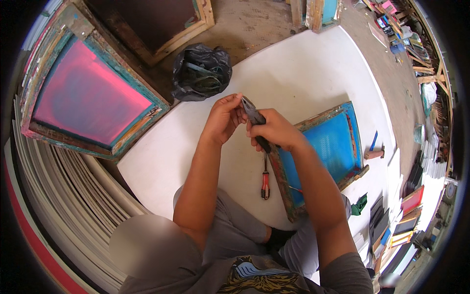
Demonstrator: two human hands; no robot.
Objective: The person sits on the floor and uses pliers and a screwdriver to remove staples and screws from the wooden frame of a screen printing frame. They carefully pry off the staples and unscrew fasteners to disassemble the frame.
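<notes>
I see from far off that my right hand [276,130] is wrapped around the dark pliers [254,115], in the middle, above the white board [298,63]. My left hand [225,116] is curled at the tip of the pliers, thumb and finger close together; I can't tell if they pinch something tiny. Nearer, a red and black screwdriver [265,186] lies just left of the blue screen [325,142]. A black bag [198,54] sits farther off, to the left.

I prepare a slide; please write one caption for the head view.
Right hand grips pliers near the left hand, over a white surface bearing a blue-screened frame.
</notes>
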